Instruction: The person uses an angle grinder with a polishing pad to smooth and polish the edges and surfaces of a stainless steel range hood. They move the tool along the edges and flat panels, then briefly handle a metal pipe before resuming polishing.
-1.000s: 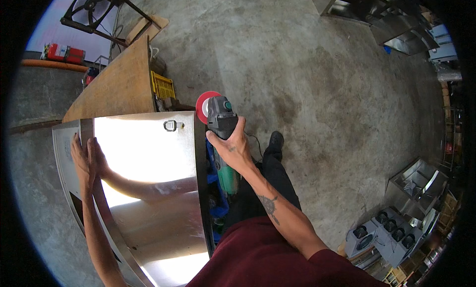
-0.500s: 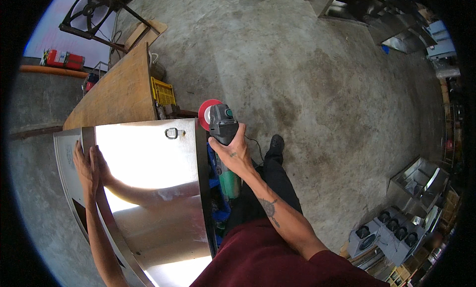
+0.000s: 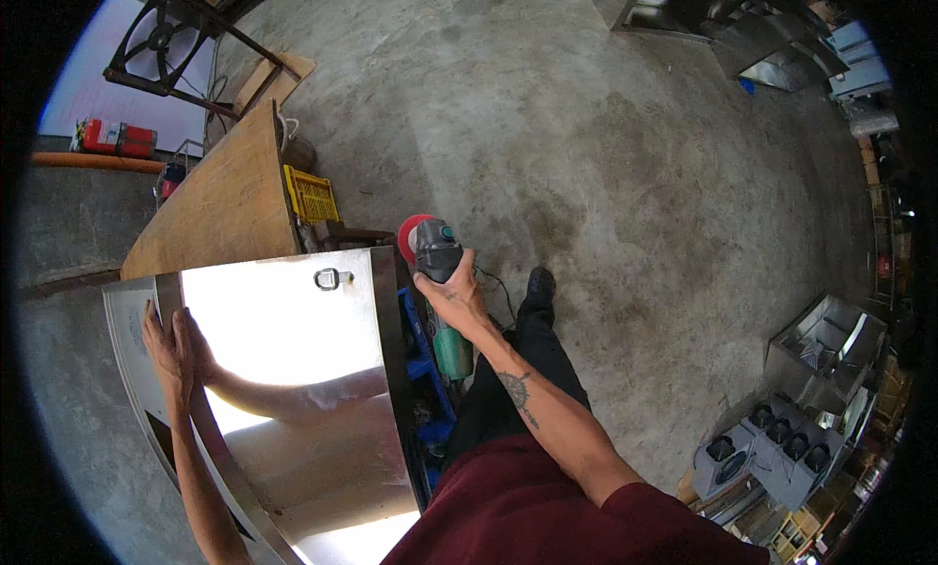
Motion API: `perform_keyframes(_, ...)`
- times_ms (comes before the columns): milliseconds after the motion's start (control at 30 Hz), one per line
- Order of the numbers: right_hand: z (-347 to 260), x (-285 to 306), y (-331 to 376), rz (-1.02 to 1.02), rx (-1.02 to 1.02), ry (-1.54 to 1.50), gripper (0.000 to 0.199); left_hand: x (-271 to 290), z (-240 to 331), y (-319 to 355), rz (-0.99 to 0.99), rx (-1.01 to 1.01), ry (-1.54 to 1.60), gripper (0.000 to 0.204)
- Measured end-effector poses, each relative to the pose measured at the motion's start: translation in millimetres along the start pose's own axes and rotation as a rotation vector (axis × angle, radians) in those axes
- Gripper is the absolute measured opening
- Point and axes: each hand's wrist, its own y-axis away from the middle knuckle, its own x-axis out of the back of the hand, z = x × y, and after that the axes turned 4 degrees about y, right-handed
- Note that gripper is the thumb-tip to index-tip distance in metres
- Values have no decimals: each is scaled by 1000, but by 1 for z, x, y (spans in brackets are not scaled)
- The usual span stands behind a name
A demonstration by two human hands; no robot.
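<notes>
Since a moment ago the right hand [image 3: 451,292] has drifted a little nearer along the sheet's right edge, carrying the tool with it; the left hand [image 3: 174,342] stays where it was. That right grip is closed around the dark-headed angle grinder with a green body [image 3: 440,272], whose red disc [image 3: 410,235] points toward the far corner of the polished stainless-steel panel [image 3: 293,370] without clearly touching it. On the left, the other grip lies flat, fingers together, pressed on the panel's left rim, not clasping anything. A small metal pull ring [image 3: 332,278] sits near the panel's far edge. Beyond it a brown wooden board [image 3: 225,204] leans off to the far left, with a yellow plastic crate [image 3: 311,194] beside it on the grey concrete floor [image 3: 635,174]. A black cord [image 3: 496,287] trails by the dark shoe [image 3: 537,287].

Risks, as I judge them: the disc could catch the thin edge and kick, the cord could snag under the foot, and the flat left palm could slip on the glossy metal, letting the panel shift.
</notes>
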Motion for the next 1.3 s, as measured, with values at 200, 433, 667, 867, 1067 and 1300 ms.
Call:
perform_keyframes(200,-12,4,10,1,-26,-4,101,-3,-5,4,-2,-1,-27,64)
perform_keyframes(433,-6,3,7,-10,16,-32,97,0,-8,0,-2,-9,-52,64)
perform_keyframes(667,-7,2,9,-21,31,-33,106,4,-2,0,-41,19,-18,67)
perform_keyframes(867,-12,2,10,-45,12,-9,107,6,0,0,-29,-3,-28,67)
perform_keyframes(1067,-14,2,13,-31,74,-54,104,3,3,1,-14,19,-31,65)
perform_keyframes(1300,-7,-2,4,-21,24,-37,104,2,-4,1,-15,-10,-3,64)
